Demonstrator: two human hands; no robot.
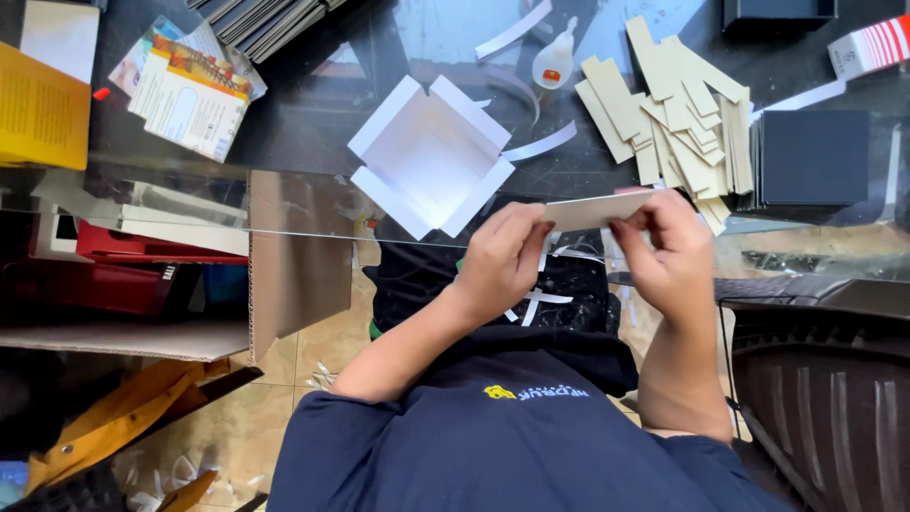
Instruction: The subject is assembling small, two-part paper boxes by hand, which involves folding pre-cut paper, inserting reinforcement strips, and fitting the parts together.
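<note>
Both hands are closed on one thin strip of tan cardboard [595,210], held level just above the near edge of the glass bench [313,123]. The left hand [500,258] pinches the strip's left end between thumb and curled fingers; the right hand [669,248] pinches the right end the same way, fingertips on top.

The strip looks light and fairly stiff, a flat piece that would crease if bent hard, so it is likely best held as it is now, by its two short ends, with the long edges free.

Just beyond the hands lies an unfolded white box blank [431,156] with its flaps raised. To the right sits a loose pile of similar tan strips [678,118], and beside that a stack of black square boards [813,156]. A small glue bottle [553,63] lies farther back, with white paper offcuts around it.
</note>
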